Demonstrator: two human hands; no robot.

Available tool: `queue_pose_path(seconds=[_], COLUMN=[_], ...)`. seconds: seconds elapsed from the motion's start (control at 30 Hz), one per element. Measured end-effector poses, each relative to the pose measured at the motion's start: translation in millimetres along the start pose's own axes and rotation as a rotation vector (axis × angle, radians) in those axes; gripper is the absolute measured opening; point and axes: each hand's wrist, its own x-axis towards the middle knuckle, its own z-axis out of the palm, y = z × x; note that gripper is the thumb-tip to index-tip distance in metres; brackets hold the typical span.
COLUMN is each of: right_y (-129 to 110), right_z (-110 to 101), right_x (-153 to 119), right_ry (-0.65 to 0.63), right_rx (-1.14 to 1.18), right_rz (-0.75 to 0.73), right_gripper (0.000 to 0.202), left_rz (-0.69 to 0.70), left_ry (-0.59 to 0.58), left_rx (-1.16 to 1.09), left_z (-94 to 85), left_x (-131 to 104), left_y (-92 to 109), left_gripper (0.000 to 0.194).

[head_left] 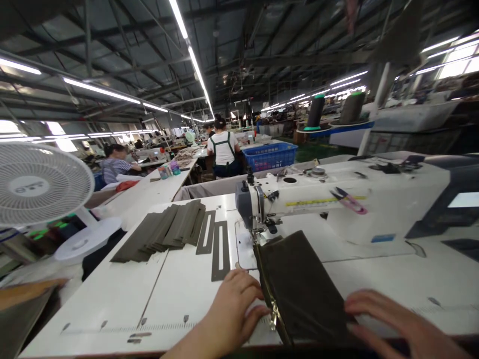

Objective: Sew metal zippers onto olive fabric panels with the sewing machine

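A dark olive fabric panel [299, 284] lies under the needle end of a white sewing machine [374, 204]. Along its left edge runs a zipper, with a brass zipper slider [274, 315] near the front. My left hand [235, 309] rests on the table beside that edge, its fingers bent, thumb and forefinger apart and close to the zipper. At the panel's right edge is my right hand [396, 319], slightly blurred, with fingers and thumb around the cloth's border.
Left of the needle lie two slotted grey-green pieces [220, 254] and a fanned stack of olive fabric pieces [160, 229]. Pink-handled thread snips [352, 202] rest against the machine. A white fan [37, 184] stands left, a blue basket [271, 157] beyond. Other people sit further off.
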Motion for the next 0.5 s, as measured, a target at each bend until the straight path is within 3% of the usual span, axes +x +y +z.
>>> queue_pose_path(seconds=[0.1, 0.17, 0.3, 0.43, 0.5], right_y=[13, 21, 16, -8, -15], right_z=[5, 16, 38, 38, 40], right_x=[44, 73, 107, 121, 127], right_ry=[-0.035, -0.068, -0.039, 0.020, -0.006], right_rx=[0.184, 0.257, 0.320, 0.473, 0.603], right_rz=[0.440, 0.589, 0.599, 0.504, 0.533], right_gripper=[0.037, 0.043, 0.041, 0.036, 0.035], left_rz=[-0.108, -0.124, -0.174, -0.227, -0.243], left_ry=[-0.091, -0.195, -0.323, -0.364, -0.378], left_rx=[0.032, 0.067, 0.136, 0.192, 0.193], left_z=[-6.0, -5.2, -1.3, -5.5, -7.0], left_x=[11, 22, 32, 28, 24], left_y=[-3, -7, -12, -11, -12], left_gripper=[0.045, 0.073, 0.086, 0.091, 0.093])
